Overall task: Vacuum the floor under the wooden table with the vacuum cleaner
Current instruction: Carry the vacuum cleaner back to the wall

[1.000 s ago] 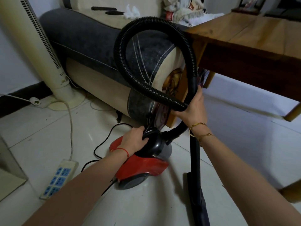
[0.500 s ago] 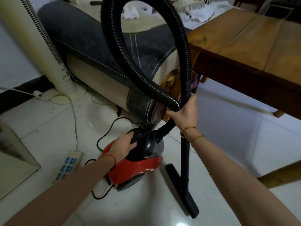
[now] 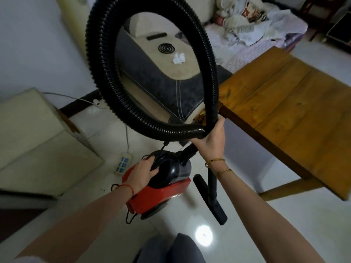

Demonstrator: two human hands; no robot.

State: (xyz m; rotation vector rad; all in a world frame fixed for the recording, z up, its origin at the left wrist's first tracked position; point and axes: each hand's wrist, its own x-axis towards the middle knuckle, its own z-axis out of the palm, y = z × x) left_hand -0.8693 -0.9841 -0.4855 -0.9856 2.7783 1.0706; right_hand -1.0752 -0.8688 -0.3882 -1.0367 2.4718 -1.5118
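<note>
I'm gripping the vacuum cleaner [image 3: 161, 188] handle with my left hand [image 3: 144, 172] and the hose [image 3: 106, 76] with my right hand [image 3: 210, 137]; the hose loop is risking snagging the counter [image 3: 284, 111] corner.

Vacuum cleaner [image 3: 161, 194]: glossy red plastic body, glossy black plastic top. Hose [image 3: 100, 73]: black ribbed plastic, semi-matt. Floor nozzle [image 3: 210, 200]: matt black plastic. Wooden table [image 3: 281, 114]: yellowish planks, grain visible, low sheen. Floor [image 3: 247, 224]: white tile, glossy, reflective. Sofa arm [image 3: 157, 86]: grey cloth w/ white stitching.
</note>
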